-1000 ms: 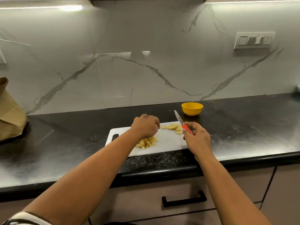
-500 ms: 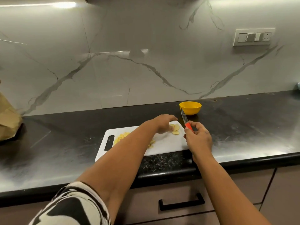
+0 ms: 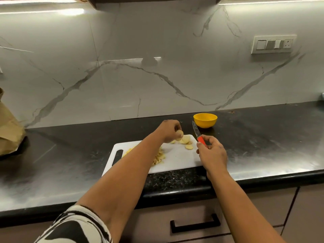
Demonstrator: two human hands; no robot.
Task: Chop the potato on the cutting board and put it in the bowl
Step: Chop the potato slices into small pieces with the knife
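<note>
Fingers point(image 3: 177, 128) of left hand point(image 3: 169, 131) now lifting potato slice point(image 3: 180, 133)

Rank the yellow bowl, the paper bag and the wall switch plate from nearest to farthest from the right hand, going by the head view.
1. Yellow bowl, just beyond the right hand.
2. Wall switch plate, high up on the right.
3. Paper bag, at the far left edge.

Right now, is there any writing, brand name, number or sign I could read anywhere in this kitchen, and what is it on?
No readable text anywhere in this view.
Switch panel on the wall: no legible markings; too small to tell.
Knife, yellow bowl, cutting board: no label or brand visible.
Brown paper bag at the left edge: no print visible on the part in view.
</note>
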